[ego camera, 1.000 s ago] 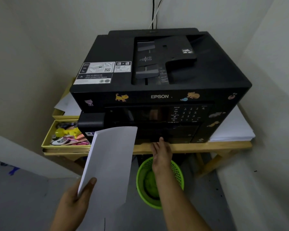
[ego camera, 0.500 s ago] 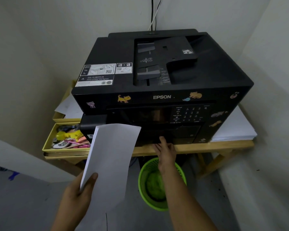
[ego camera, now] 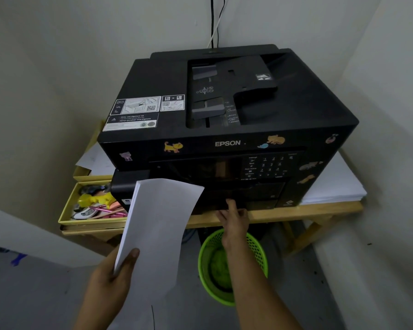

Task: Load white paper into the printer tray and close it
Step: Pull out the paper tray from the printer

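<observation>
A black Epson printer (ego camera: 224,120) with animal stickers stands on a wooden table (ego camera: 305,210). My left hand (ego camera: 110,279) grips a thin stack of white paper (ego camera: 157,225) by its lower left corner; the stack is tilted and hides part of the printer's lower front. My right hand (ego camera: 234,217) reaches to the printer's bottom front edge, fingers on the closed tray front (ego camera: 255,201). The fingertips go under the dark edge, so the grip itself is hidden.
A green mesh waste basket (ego camera: 231,265) stands on the floor under the table. A yellow box (ego camera: 65,215) of pens and small items sits left of the printer. A pile of white paper (ego camera: 332,186) lies to the printer's right. Walls close in on both sides.
My right hand has moved up from below the table edge to the printer's tray front. The view has shifted slightly closer; the paper stack stays in my left hand.
</observation>
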Action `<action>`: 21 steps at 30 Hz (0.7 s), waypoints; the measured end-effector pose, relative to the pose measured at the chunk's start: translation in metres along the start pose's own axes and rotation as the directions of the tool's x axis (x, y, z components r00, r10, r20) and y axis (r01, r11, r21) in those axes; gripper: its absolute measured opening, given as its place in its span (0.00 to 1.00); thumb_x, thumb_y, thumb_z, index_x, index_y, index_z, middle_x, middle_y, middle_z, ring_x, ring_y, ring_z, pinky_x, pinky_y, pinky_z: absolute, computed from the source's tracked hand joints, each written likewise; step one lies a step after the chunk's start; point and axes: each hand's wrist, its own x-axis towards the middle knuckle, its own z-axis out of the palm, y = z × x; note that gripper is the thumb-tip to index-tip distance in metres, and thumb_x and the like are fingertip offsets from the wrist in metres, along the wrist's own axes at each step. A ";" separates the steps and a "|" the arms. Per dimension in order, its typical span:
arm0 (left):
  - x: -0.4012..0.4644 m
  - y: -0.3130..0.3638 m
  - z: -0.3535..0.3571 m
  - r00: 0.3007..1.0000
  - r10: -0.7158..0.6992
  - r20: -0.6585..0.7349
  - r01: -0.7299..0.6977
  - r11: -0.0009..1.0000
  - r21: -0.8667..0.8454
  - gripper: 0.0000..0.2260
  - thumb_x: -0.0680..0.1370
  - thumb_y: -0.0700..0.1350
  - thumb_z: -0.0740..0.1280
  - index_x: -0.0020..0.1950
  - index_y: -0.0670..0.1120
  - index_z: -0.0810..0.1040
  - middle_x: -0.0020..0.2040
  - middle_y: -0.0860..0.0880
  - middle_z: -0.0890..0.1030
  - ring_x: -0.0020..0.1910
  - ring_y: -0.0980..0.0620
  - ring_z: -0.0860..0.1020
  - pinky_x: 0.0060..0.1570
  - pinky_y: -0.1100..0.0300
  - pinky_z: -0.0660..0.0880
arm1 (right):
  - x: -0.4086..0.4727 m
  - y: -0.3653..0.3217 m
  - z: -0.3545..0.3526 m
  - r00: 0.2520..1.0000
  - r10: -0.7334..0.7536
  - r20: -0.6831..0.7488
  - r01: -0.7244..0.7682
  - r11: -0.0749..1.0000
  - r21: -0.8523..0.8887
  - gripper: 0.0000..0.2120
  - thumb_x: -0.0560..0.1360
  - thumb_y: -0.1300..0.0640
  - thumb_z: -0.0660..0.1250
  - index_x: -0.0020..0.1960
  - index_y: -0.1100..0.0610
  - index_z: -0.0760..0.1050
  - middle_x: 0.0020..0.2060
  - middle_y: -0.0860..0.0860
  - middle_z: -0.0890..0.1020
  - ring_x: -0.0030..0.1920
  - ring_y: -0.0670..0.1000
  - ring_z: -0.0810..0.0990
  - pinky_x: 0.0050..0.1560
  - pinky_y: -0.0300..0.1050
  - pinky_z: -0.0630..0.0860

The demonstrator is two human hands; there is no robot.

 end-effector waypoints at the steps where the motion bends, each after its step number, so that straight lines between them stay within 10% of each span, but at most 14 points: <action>1: 0.000 0.001 0.001 1.000 0.004 -0.003 -0.004 1.000 0.002 0.14 0.81 0.48 0.68 0.64 0.44 0.81 0.46 0.47 0.84 0.43 0.49 0.82 0.37 0.58 0.75 | 0.000 0.000 0.001 1.000 -0.002 -0.004 0.002 1.000 0.000 0.13 0.79 0.56 0.75 0.56 0.59 0.73 0.50 0.60 0.82 0.49 0.55 0.85 0.55 0.51 0.86; 10: 0.003 -0.003 0.000 0.999 0.047 0.006 -0.047 0.999 0.023 0.14 0.81 0.49 0.68 0.64 0.46 0.82 0.49 0.46 0.85 0.46 0.49 0.83 0.41 0.55 0.77 | -0.005 0.001 0.007 0.998 -0.045 -0.045 0.049 0.995 0.089 0.21 0.79 0.57 0.76 0.66 0.55 0.71 0.58 0.57 0.82 0.53 0.56 0.85 0.45 0.46 0.87; 15: 0.004 -0.003 0.001 0.999 0.053 0.006 -0.053 0.998 0.017 0.15 0.81 0.50 0.68 0.65 0.47 0.81 0.50 0.46 0.85 0.47 0.48 0.83 0.44 0.53 0.78 | -0.009 0.007 0.006 0.995 -0.074 -0.065 0.080 0.993 0.089 0.12 0.78 0.57 0.76 0.56 0.52 0.74 0.54 0.54 0.82 0.51 0.55 0.84 0.42 0.44 0.86; 21: 0.004 -0.001 0.003 0.998 0.059 0.016 -0.060 0.998 0.016 0.17 0.81 0.50 0.67 0.67 0.46 0.80 0.51 0.44 0.84 0.47 0.49 0.82 0.39 0.57 0.76 | -0.011 0.011 -0.003 0.993 -0.098 -0.066 0.106 0.987 0.125 0.38 0.79 0.57 0.77 0.82 0.59 0.61 0.60 0.60 0.80 0.51 0.56 0.86 0.41 0.42 0.86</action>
